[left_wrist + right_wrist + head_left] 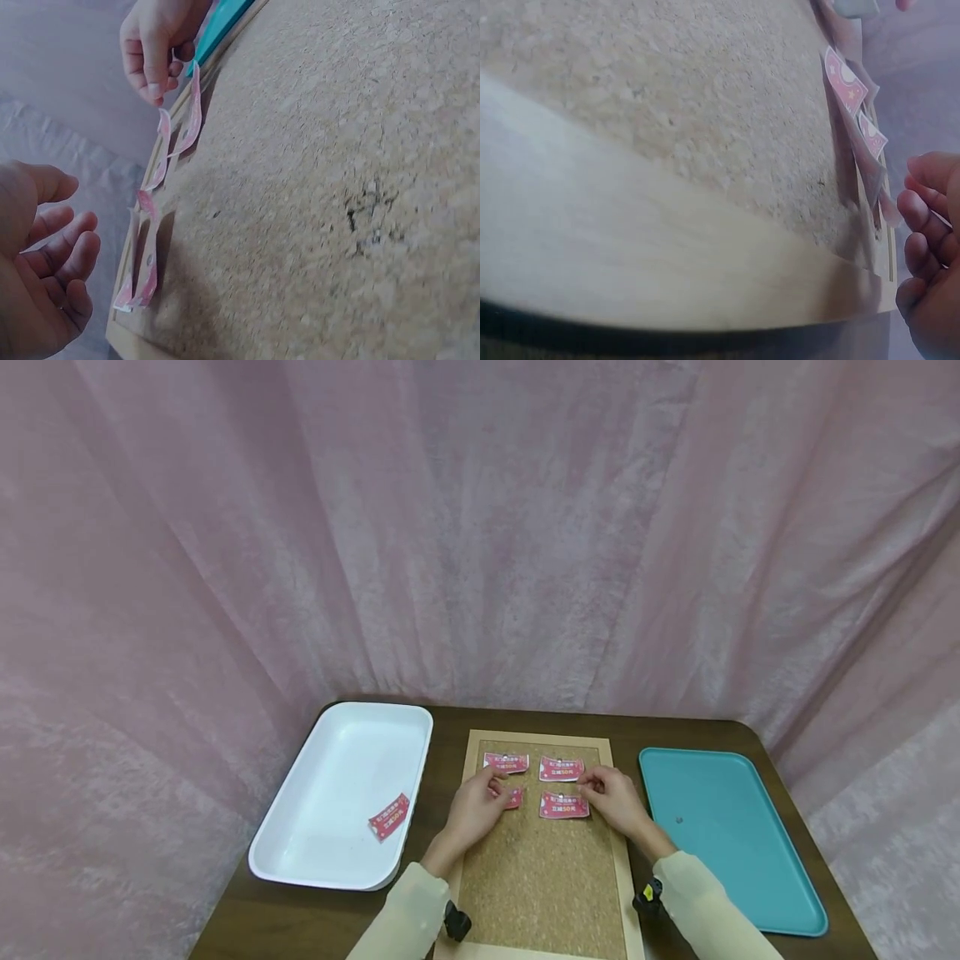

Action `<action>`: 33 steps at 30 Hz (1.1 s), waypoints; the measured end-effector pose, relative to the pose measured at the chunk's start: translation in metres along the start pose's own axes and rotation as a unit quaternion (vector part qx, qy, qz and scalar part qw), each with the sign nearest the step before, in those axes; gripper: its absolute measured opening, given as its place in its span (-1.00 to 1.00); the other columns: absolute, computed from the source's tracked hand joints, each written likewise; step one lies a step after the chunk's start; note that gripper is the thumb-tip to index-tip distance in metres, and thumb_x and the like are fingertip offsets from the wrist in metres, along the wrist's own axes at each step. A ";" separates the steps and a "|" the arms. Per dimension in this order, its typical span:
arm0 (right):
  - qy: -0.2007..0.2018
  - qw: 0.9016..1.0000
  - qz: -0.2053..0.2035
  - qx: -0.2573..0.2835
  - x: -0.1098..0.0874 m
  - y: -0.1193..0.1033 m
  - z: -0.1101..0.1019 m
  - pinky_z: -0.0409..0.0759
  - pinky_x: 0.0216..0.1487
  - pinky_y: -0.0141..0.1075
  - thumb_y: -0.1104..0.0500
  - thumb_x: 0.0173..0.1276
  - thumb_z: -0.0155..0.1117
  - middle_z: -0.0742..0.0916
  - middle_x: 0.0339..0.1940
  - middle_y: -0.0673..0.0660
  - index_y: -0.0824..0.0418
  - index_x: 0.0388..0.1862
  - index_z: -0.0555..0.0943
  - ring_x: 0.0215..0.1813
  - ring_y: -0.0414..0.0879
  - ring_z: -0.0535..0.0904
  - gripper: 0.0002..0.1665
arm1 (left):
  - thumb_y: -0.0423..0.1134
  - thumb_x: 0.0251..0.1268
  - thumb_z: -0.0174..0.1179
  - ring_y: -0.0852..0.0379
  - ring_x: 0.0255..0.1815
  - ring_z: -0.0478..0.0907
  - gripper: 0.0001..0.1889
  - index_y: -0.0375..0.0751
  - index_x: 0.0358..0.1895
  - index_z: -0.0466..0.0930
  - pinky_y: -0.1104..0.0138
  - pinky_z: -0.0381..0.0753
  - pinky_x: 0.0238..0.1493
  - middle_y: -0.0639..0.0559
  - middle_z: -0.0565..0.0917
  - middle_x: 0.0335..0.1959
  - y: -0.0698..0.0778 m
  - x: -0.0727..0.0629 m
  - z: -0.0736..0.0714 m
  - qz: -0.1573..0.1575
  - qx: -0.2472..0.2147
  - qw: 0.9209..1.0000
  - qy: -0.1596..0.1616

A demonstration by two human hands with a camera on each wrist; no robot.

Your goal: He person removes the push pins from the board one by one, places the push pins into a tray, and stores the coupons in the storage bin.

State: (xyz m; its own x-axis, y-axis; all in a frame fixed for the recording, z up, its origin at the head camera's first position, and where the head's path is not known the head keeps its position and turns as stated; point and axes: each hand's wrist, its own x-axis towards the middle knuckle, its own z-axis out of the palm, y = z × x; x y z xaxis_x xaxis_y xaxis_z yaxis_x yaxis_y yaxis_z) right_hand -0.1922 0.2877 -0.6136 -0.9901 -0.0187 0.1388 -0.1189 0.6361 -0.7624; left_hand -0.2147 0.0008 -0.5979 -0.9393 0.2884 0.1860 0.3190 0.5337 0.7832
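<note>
Pink coupons [565, 810] lay on a corkboard [540, 885] between and beside the fingers [84, 253], loosely parted on the left hand [474, 802], hold unclear on the right hand [613, 797]; a careless nudge could crease their raised edges.

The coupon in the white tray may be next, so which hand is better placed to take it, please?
Probably the left hand: it is nearer the white tray and coupon; the right hand is toward the corkboard's other side.

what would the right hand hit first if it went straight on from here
Probably the upper-right pink coupon on the corkboard, just beyond the right hand in the head view; depth is unclear, so it might pass above.
</note>
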 end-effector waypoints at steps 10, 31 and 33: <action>-0.009 1.000 0.010 0.011 0.000 0.001 0.009 0.47 -0.31 -0.36 0.24 0.44 0.43 0.68 -0.38 0.01 0.24 -0.19 0.74 -0.35 -0.20 0.49 -0.93 | -0.28 0.40 0.37 0.34 -0.41 0.53 -0.77 -0.25 0.03 0.68 0.38 0.52 -0.32 0.11 0.72 -0.35 0.004 0.006 0.017 0.010 -0.012 1.000 -0.020; -0.017 1.000 0.001 -0.002 0.002 -0.002 0.021 0.50 -0.21 -0.33 0.25 0.43 0.45 0.69 -0.30 0.05 0.28 -0.18 0.75 -0.24 -0.16 0.52 -0.91 | -0.29 0.39 0.30 0.37 -0.47 0.45 -0.73 -0.22 0.10 0.67 0.42 0.48 -0.39 0.15 0.67 -0.36 0.012 0.011 0.040 0.000 -0.003 0.998 -0.065; -0.018 1.000 -0.002 -0.005 0.002 -0.001 0.024 0.52 -0.21 -0.34 0.23 0.43 0.46 0.70 -0.29 0.04 0.29 -0.18 0.74 -0.24 -0.18 0.54 -0.88 | -0.28 0.40 0.30 0.37 -0.47 0.45 -0.74 -0.21 0.10 0.68 0.42 0.47 -0.38 0.17 0.66 -0.36 0.012 0.010 0.041 -0.001 -0.001 0.998 -0.067</action>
State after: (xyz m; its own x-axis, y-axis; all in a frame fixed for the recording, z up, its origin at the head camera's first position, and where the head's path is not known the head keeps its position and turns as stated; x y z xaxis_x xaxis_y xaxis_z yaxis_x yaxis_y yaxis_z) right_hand -0.1956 0.2686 -0.6276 -0.9916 -0.0498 0.1191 -0.1230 0.6442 -0.7549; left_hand -0.2153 0.0429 -0.6112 -0.9144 0.3914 0.1037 0.3169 0.5323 0.7850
